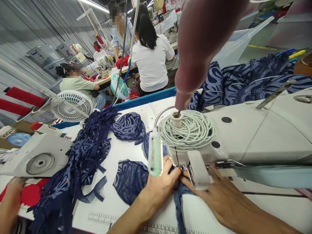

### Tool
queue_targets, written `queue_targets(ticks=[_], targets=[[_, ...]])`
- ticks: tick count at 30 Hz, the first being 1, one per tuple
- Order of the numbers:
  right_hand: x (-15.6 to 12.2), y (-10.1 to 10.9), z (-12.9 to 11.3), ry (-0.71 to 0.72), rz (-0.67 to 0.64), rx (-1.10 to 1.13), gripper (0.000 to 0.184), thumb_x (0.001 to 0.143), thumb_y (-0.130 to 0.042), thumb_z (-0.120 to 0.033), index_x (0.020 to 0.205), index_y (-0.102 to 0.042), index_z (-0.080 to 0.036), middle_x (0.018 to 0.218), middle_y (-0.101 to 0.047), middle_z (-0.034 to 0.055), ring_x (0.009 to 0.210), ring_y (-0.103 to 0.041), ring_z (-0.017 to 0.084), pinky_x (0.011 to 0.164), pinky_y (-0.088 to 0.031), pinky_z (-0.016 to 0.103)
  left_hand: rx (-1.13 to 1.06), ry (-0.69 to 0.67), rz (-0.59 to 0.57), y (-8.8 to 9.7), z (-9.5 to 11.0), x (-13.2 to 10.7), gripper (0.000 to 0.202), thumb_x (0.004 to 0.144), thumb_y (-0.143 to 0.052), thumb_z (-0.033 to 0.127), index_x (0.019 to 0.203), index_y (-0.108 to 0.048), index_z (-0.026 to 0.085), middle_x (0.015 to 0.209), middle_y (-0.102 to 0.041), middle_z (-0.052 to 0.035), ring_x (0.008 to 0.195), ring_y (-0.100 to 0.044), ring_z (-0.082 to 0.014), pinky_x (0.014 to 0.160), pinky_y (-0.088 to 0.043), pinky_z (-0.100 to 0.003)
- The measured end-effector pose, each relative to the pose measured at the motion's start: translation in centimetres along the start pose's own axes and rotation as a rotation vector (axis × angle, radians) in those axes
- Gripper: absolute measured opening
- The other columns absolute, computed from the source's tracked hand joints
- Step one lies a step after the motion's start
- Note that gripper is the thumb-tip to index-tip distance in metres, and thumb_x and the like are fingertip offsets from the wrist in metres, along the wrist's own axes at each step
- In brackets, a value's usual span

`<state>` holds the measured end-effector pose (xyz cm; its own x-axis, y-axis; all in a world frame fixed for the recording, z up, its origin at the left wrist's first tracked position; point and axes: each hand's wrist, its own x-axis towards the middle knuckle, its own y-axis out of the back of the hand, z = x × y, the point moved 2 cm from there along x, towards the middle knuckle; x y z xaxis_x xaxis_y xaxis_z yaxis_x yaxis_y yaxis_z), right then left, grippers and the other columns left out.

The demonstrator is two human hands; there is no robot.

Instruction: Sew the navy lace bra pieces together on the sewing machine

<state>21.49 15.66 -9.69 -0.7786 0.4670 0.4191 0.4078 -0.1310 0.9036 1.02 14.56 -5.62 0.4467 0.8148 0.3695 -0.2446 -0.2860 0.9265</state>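
My left hand (159, 187) lies by the needle area of a white sewing machine (243, 130), its thumb and fingers closed on navy lace fabric (179, 201). My right hand (216, 191) is on the other side of the presser foot, fingertips pressed together on the same fabric; the machine head hides part of its fingers. A strip of the fabric hangs toward me between the hands. Left of my left hand lies a curved navy lace cup piece (130, 178). Another cup piece (128, 127) lies farther back, and a third is partly hidden behind a light green tube (155, 152).
A heap of navy lace pieces (90, 156) covers the table's left side. A co-worker's hand (12, 198) rests on red fabric (32, 191) beside another machine (36, 156). Coiled pale cord (200, 130) sits on my machine. Navy lace bundles (243, 84) lie behind. Several people sit or stand beyond.
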Motion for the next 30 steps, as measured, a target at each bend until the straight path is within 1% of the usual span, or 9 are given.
queue_targets(ticks=[5,8,11,13,15,19,24,28,30], targets=[[0.3,-0.2,0.1,-0.030,-0.042,0.004,0.073,0.077,-0.043,0.003,0.146,-0.052,-0.020,0.120,-0.070,0.0114,0.114,-0.059,0.030,0.099,-0.042,0.052,0.012,0.065,0.113,0.2,0.6,0.1,0.027,0.090,-0.047,0.003,0.103,-0.065,0.017,0.100,-0.070,-0.0082,0.101,-0.065,-0.0226,0.089,-0.056,-0.037],[0.8,0.8,-0.3,-0.035,0.005,0.058,0.072,0.074,-0.044,0.002,0.143,-0.054,-0.018,0.118,-0.070,0.0089,0.115,-0.059,0.027,0.102,-0.040,0.049,0.007,0.100,0.066,0.2,0.9,-0.4,0.024,0.090,-0.047,0.003,0.096,-0.065,0.018,0.086,-0.066,-0.0053,0.080,-0.064,-0.0188,0.084,-0.055,-0.036],[1.1,1.7,-0.7,0.003,0.071,0.120,0.064,0.078,-0.044,0.000,0.139,-0.056,-0.016,0.119,-0.070,0.0067,0.112,-0.059,0.021,0.112,-0.029,0.047,-0.036,0.106,0.067,0.5,1.0,-0.5,0.023,0.094,-0.046,0.005,0.095,-0.064,0.019,0.079,-0.064,-0.0025,0.072,-0.061,-0.0162,0.076,-0.052,-0.030],[1.2,2.0,-0.9,0.013,0.104,0.162,0.058,0.082,-0.043,-0.001,0.135,-0.059,-0.016,0.116,-0.070,0.0053,0.109,-0.059,0.019,0.118,-0.021,0.045,-0.062,0.115,0.093,0.8,1.1,-0.4,0.020,0.095,-0.047,0.006,0.093,-0.063,0.019,0.079,-0.064,-0.0022,0.072,-0.061,-0.0159,0.074,-0.050,-0.029],[1.4,2.3,-1.0,-0.007,0.119,0.206,0.048,0.087,-0.045,-0.006,0.129,-0.064,-0.019,0.112,-0.070,0.0040,0.105,-0.059,0.019,0.118,-0.019,0.044,-0.065,0.096,0.059,0.8,1.3,-0.2,0.018,0.094,-0.049,0.007,0.089,-0.062,0.018,0.080,-0.064,-0.0032,0.075,-0.062,-0.0170,0.073,-0.049,-0.030],[1.9,3.4,-1.1,-0.010,0.097,0.218,0.040,0.094,-0.049,-0.018,0.130,-0.065,-0.024,0.117,-0.069,0.0025,0.110,-0.058,0.020,0.114,-0.023,0.042,-0.072,0.065,-0.013,0.5,1.6,-0.3,0.014,0.095,-0.052,0.010,0.090,-0.062,0.018,0.084,-0.065,-0.0043,0.077,-0.062,-0.0183,0.068,-0.049,-0.029],[2.3,5.1,-0.7,0.039,0.192,0.140,0.036,0.095,-0.047,-0.018,0.124,-0.068,-0.026,0.112,-0.071,-0.0007,0.111,-0.057,0.019,0.107,-0.029,0.036,-0.060,0.065,-0.051,0.0,1.4,-1.3,0.013,0.095,-0.052,0.011,0.100,-0.062,0.018,0.085,-0.064,-0.0036,0.075,-0.060,-0.0187,0.064,-0.049,-0.029],[2.1,4.5,-0.3,0.089,0.104,0.103,0.045,0.091,-0.047,-0.013,0.132,-0.062,-0.023,0.115,-0.070,0.0033,0.106,-0.059,0.020,0.095,-0.036,0.036,-0.048,0.079,-0.124,0.3,1.1,-1.0,0.029,0.087,-0.052,0.005,0.111,-0.060,0.018,0.095,-0.066,-0.0046,0.083,-0.062,-0.0215,0.069,-0.054,-0.033],[2.1,3.9,-0.4,0.075,0.074,0.119,0.045,0.092,-0.045,-0.011,0.133,-0.061,-0.021,0.109,-0.070,0.0052,0.103,-0.060,0.021,0.096,-0.037,0.037,-0.040,0.105,-0.164,0.4,1.5,-0.3,0.036,0.079,-0.053,0.002,0.109,-0.060,0.019,0.100,-0.067,-0.0051,0.087,-0.062,-0.0227,0.073,-0.056,-0.034]])
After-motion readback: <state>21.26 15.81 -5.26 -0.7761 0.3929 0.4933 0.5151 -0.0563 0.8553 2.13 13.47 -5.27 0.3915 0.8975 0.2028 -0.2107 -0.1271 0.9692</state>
